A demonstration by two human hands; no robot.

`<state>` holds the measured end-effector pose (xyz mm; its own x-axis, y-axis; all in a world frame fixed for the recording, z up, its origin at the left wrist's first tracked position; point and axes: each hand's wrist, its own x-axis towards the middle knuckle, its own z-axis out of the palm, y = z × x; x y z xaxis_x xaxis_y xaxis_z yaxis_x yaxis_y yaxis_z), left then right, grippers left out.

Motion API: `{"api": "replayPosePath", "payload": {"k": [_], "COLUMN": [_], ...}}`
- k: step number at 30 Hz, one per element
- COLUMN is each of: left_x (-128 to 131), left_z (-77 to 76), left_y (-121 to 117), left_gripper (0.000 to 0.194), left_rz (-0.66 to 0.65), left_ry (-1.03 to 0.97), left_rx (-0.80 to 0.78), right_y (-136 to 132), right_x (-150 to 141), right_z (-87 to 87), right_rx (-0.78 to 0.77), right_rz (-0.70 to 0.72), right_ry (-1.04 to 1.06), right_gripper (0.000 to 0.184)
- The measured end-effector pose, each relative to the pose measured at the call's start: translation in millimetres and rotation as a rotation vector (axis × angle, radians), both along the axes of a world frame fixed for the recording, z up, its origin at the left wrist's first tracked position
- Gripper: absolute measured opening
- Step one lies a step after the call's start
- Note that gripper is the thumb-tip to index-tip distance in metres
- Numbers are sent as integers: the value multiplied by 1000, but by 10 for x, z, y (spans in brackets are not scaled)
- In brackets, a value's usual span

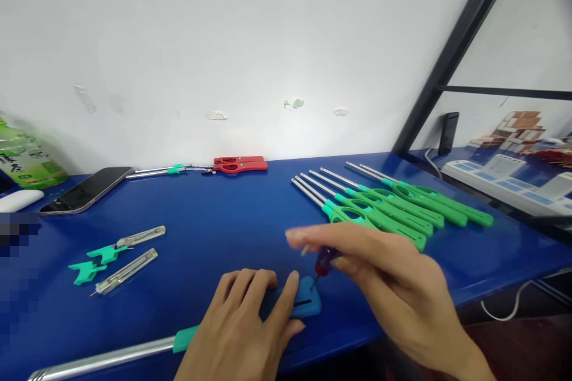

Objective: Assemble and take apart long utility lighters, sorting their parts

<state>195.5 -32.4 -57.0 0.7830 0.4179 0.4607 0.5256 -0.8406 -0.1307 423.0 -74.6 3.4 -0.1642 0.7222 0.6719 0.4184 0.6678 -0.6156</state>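
Note:
My left hand point(243, 315) is wrapped over a blue-handled gas lighter point(308, 299), pressing it to the table; its long metal tube point(111, 358) and green collar point(185, 339) stick out to the left. In my right hand point(393, 280) is a small screwdriver point(323, 263), pinched between thumb and fingers. The screwdriver is tilted, with its tip at the end of the blue handle by a dark slot. Most of the handle's middle is hidden under my left fingers.
Several green lighters point(393, 214) lie in a row at right. Red lighter handles point(241, 165) rest by the wall. Clear fuel tubes point(127, 271) and green trigger pieces point(87, 271) lie at left, near a phone point(87, 190) and a bottle point(31, 155). A power strip point(509, 181) is far right.

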Motion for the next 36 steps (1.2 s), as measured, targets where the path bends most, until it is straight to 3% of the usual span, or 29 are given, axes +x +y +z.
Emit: {"api": "replayPosePath", "payload": {"k": [2, 6, 12, 17, 22, 27, 32, 36], "left_x": [-3, 6, 12, 8, 12, 9, 8, 6], "left_z": [-4, -2, -5, -2, 7, 0, 6, 12], "left_y": [-3, -1, 11, 11, 8, 12, 10, 10], "left_gripper": [42, 41, 37, 36, 35, 32, 34, 33], "left_rz": [-1, -1, -2, -8, -20, -12, -11, -20], "left_ry": [11, -2, -33, -57, -94, -69, -60, -63], "left_rx": [4, 23, 17, 43, -2, 20, 7, 8], "right_y": [11, 31, -21, -18, -52, -16, -29, 5], "right_x": [-5, -17, 27, -4, -16, -38, -25, -55], "right_z": [-12, -25, -17, -16, 16, -8, -6, -35], "right_rx": [29, 134, 59, 184, 35, 164, -1, 91], "right_rz": [-8, -171, 9, -137, 19, -127, 40, -41], "right_ry": [66, 54, 46, 30, 7, 33, 21, 122], "right_gripper": [44, 32, 41, 32, 44, 31, 43, 39]}}
